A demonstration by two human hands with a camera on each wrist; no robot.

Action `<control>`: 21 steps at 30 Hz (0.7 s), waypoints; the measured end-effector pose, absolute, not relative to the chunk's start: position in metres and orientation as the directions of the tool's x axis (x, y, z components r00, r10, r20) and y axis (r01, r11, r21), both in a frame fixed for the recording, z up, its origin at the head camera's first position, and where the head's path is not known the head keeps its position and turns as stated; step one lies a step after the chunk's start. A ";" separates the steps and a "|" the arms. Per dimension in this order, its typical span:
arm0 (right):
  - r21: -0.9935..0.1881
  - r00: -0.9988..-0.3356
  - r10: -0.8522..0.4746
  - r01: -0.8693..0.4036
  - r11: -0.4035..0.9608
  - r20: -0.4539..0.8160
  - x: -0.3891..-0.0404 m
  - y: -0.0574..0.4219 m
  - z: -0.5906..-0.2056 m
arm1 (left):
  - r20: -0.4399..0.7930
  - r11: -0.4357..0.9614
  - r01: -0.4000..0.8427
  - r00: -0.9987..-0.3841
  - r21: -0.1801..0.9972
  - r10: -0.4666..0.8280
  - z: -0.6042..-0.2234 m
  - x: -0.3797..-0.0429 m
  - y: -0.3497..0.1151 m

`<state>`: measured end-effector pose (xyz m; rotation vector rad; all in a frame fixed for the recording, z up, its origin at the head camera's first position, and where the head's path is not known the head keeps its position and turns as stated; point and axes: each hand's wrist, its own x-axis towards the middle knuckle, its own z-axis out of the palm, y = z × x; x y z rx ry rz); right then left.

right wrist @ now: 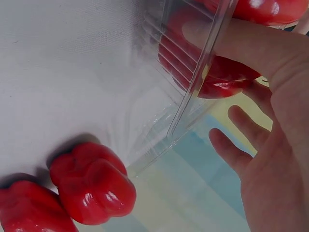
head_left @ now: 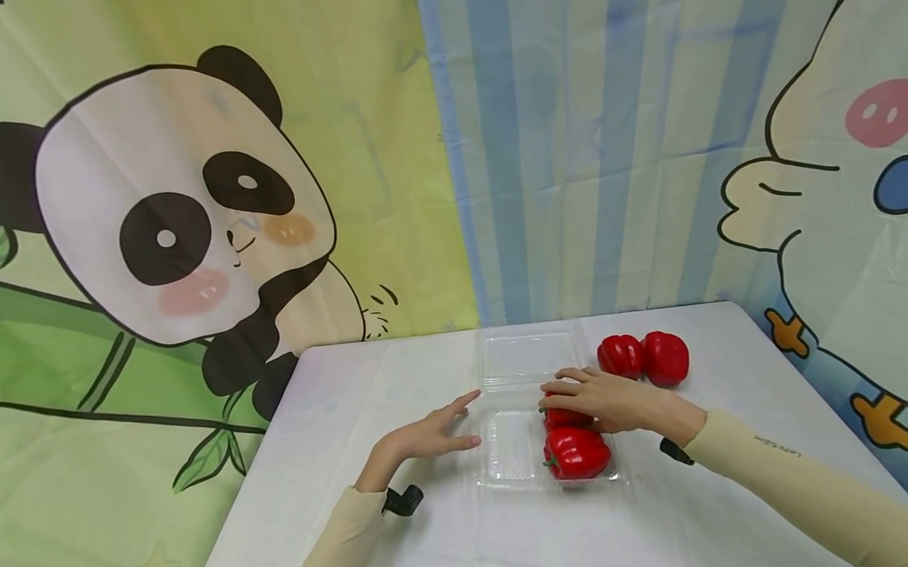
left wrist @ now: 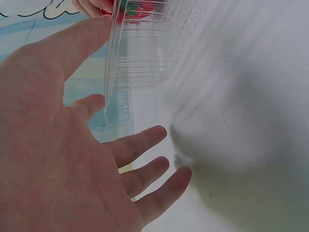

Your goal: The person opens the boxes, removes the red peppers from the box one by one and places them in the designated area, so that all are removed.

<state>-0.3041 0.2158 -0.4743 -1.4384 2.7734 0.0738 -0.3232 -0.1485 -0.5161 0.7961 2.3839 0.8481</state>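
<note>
A clear plastic clamshell box (head_left: pixel 514 448) lies unfolded on the table, its lid flap toward the back. Two glossy red bell peppers sit in the right part of its front tray: a front pepper (head_left: pixel 578 454) and, behind it, a second pepper (head_left: pixel 565 415) partly hidden by my right hand (head_left: pixel 627 401). That hand holds the second pepper from above, thumb on one side inside the tray and fingers on the other, as the right wrist view shows. My left hand (head_left: pixel 429 434) stands at the tray's left edge with fingers spread, holding nothing; its thumb is close to the rim.
Two more red bell peppers, a left one (head_left: pixel 620 356) and a right one (head_left: pixel 666 359), rest side by side on the white table (head_left: pixel 397 385) behind my right forearm. A printed curtain (head_left: pixel 554 146) hangs along the table's back edge.
</note>
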 end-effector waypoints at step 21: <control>0.039 -0.558 -0.829 -0.828 0.559 0.036 -0.304 0.223 -0.475 | -0.246 0.649 0.352 -0.721 0.675 0.647 -0.519 -0.324 -0.148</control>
